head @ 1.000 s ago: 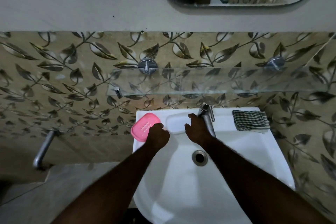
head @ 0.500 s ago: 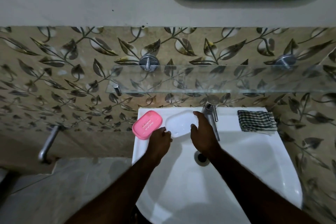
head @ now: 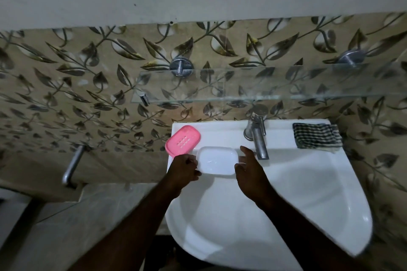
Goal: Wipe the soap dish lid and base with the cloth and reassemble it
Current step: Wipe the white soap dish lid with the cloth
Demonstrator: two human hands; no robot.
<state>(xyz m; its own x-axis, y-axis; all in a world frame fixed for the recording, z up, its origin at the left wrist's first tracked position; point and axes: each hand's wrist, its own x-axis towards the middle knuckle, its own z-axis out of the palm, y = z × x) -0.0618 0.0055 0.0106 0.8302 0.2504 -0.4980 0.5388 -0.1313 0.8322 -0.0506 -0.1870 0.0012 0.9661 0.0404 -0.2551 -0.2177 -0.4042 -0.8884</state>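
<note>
You are at the start of the wiping, by my reading. The dish is apart, and the dark-and-white checked cloth (head: pixel 317 137) lies folded on the back right corner of the white ceramic sink (head: pixel 308 204), well apart from both hands.

Your left hand (head: pixel 184 168) has its fingers curled on the left end of the white oval plastic lid (head: pixel 217 160), hollow side up at the sink's back ledge. Whether the lid rests there or is lifted, I cannot tell. Your right hand (head: pixel 248 167) is spread, fingers fairly straight, touching the lid's right end without closing on it. The pink slotted plastic base (head: pixel 182 141) rests on the back left corner, just beside your left hand.

Next, hold the lid with the left hand and send the right past the metal tap (head: pixel 256 136) for the cloth.
</note>
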